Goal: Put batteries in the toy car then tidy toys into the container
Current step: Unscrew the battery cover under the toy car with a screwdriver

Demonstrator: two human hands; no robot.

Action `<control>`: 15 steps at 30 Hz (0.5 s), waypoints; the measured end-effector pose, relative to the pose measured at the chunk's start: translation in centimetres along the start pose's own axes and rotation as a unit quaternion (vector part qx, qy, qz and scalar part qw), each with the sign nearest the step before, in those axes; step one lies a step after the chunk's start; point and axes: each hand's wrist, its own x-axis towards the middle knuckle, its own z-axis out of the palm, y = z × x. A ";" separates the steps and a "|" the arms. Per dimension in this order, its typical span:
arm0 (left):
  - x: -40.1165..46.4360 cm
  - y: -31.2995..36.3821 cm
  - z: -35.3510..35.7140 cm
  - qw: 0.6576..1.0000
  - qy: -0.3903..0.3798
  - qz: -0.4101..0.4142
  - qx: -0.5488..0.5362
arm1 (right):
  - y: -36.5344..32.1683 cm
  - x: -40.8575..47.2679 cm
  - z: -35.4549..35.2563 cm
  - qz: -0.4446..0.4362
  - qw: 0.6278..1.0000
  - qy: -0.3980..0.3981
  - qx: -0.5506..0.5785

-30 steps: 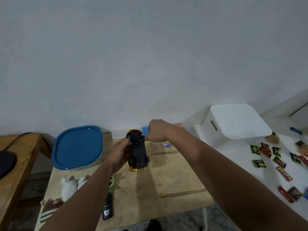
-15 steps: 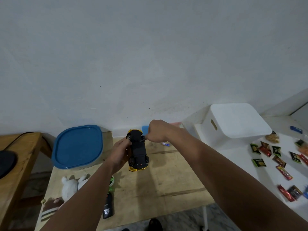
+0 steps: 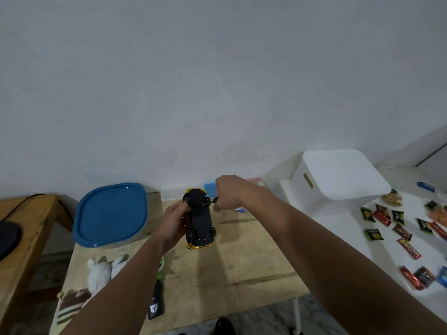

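Little has changed over the last second: the toy car (image 3: 200, 217) stays belly-up above the table (image 3: 242, 262), and the right hand (image 3: 227, 192) has only shifted slightly at the car's far end. That suggests the battery step is still under way, probably working the cover's screw, with no toy yet tidied away.

The left hand (image 3: 172, 221) grips the car from its left side, fingers wrapped round the body, holding it just off the table. The right hand is curled round a small dark tool (image 3: 210, 201), seemingly a screwdriver, whose tip meets the car's underside near the far wheels. Both forearms reach forward, the right crossing in from the car's right.

The blue-lidded container (image 3: 110, 211) sits to the left of the car, lid on. A small battery-like item (image 3: 239, 209) lies just right of the car.
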 end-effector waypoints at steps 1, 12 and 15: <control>0.0 0.1 0.1 1.000 -0.003 -0.001 0.001 | 0.0 0.0 0.0 -0.001 1.000 0.004 0.004; 0.3 -0.1 0.3 1.000 -0.008 0.000 0.009 | 0.0 0.0 0.0 0.006 1.000 0.005 0.024; 0.3 0.0 0.4 1.000 -0.012 -0.002 0.011 | 0.2 0.1 0.1 0.007 1.000 -0.012 0.009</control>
